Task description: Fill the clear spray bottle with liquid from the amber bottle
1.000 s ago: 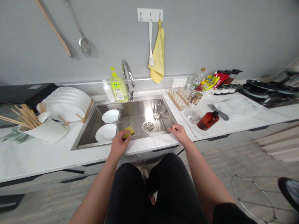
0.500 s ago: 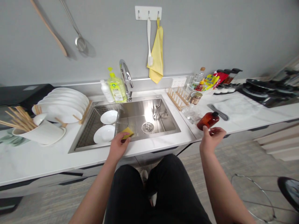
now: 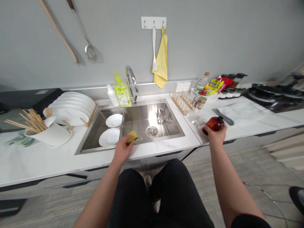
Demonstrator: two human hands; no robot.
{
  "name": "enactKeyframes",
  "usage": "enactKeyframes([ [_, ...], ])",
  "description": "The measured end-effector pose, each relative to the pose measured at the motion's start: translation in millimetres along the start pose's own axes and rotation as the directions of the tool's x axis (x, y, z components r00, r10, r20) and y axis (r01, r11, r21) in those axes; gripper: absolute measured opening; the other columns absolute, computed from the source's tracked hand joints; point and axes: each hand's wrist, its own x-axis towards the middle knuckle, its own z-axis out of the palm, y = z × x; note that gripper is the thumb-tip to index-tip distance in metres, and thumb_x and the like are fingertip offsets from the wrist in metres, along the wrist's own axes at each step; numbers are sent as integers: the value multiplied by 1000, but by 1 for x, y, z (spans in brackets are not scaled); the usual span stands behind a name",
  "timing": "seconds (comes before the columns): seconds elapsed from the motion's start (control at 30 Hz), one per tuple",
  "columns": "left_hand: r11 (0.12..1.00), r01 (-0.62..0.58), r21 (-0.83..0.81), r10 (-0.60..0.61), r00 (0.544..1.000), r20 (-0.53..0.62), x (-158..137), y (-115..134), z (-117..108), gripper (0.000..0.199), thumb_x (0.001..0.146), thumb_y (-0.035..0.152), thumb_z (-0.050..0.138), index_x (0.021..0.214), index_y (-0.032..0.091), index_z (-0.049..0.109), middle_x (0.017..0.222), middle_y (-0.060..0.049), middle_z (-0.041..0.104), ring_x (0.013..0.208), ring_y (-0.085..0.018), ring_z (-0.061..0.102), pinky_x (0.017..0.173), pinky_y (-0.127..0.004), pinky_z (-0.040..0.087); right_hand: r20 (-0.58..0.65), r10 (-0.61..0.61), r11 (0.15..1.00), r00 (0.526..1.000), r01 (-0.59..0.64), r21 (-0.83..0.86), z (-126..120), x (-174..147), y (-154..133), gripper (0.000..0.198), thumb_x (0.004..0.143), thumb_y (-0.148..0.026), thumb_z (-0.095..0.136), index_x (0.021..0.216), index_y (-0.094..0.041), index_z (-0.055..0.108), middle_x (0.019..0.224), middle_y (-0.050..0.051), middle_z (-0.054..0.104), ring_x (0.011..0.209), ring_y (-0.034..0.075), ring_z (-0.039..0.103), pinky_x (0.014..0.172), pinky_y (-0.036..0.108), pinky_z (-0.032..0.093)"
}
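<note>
Right hand (image 3: pixel 218 134) has closed around the amber bottle (image 3: pixel 215 123); left hand (image 3: pixel 123 147) holds a sponge (image 3: pixel 133 136)

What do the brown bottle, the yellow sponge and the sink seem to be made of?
Brown bottle: glossy plastic or glass; the sharp highlights fit either.
Yellow sponge: probably matte foam, from its dull surface; pores are too small to see.
Sink: likely stainless steel, satin or brushed, given its silvery grey and soft, smeared reflections.
</note>
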Motion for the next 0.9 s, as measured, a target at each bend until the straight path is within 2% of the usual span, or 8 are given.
enactKeyframes([
  [0.1, 1000, 2, -8, -2, 1000, 1, 0, 0, 0, 36, 97, 54, 76, 116, 25, 86, 125, -14, 85, 120, -37, 80, 104, -55, 67, -67, -35, 999, 997, 36, 14, -8, -9, -6, 90, 54, -55, 104, 129, -22, 68, 124, 11, 80, 112, 39, 80, 114, 64, 64],
  [0.2, 1000, 2, -5, -2, 1000, -1, 1, 1, 0, 36, 97, 55, 75, 116, 25, 86, 126, -14, 85, 118, -36, 81, 103, -54, 67, -78, -124, 989, 989, 129, 73, -14, -31, -20, 91, 59, -59, 104, 134, -22, 68, 123, 11, 80, 106, 36, 80, 107, 62, 67],
  [0.33, 1000, 5, 9, -5, 1000, -6, 1, 3, 1, 38, 96, 57, 76, 116, 26, 85, 125, -13, 85, 116, -36, 81, 103, -54, 67, 126, -238, 964, 963, 218, 150, -11, -81, -49, 92, 66, -64, 103, 139, -20, 70, 123, 14, 81, 104, 35, 80, 105, 59, 67],
  [0.4, 1000, 4, 11, -4, 1000, -9, 0, 3, 1, 39, 96, 58, 76, 117, 26, 85, 125, -13, 85, 116, -36, 81, 105, -54, 67, 358, -280, 952, 891, 208, 227, -3, -110, -65, 90, 66, -62, 106, 138, -20, 72, 120, 14, 82, 103, 36, 79, 104, 58, 66],
  [0.47, 1000, 7, 12, -7, 1000, -3, 0, 4, 0, 40, 96, 58, 76, 118, 25, 84, 126, -13, 85, 116, -35, 81, 104, -53, 68, 557, -331, 934, 762, 181, 308, 10, -140, -80, 88, 66, -60, 108, 137, -21, 74, 122, 15, 83, 110, 39, 79, 109, 60, 64],
  [0.6, 1000, 11, 13, -11, 1000, 14, -1, 6, 0, 38, 97, 55, 76, 118, 25, 84, 124, -13, 84, 112, -35, 82, 97, -50, 70, 768, -363, 900, 527, -13, 435, 44, -191, -98, 89, 66, -60, 109, 139, -24, 74, 128, 14, 84, 120, 43, 79, 117, 64, 60],
  [0.77, 1000, -3, 30, 3, 1000, 8, -2, 8, 0, 36, 98, 54, 75, 118, 25, 83, 124, -13, 85, 113, -35, 82, 100, -52, 70, 830, -364, 866, 423, -175, 469, 75, -229, -100, 93, 65, -60, 110, 143, -26, 71, 137, 13, 83, 127, 42, 78, 120, 62, 60],
  [0.9, 1000, 13, 24, -13, 1000, 16, -2, 7, -1, 37, 98, 55, 74, 119, 25, 84, 128, -13, 85, 118, -35, 82, 101, -53, 69, 847, -375, 885, 376, -127, 448, 77, -235, -98, 94, 64, -51, 113, 145, -25, 72, 136, 12, 83, 127, 40, 78, 119, 59, 61],
])
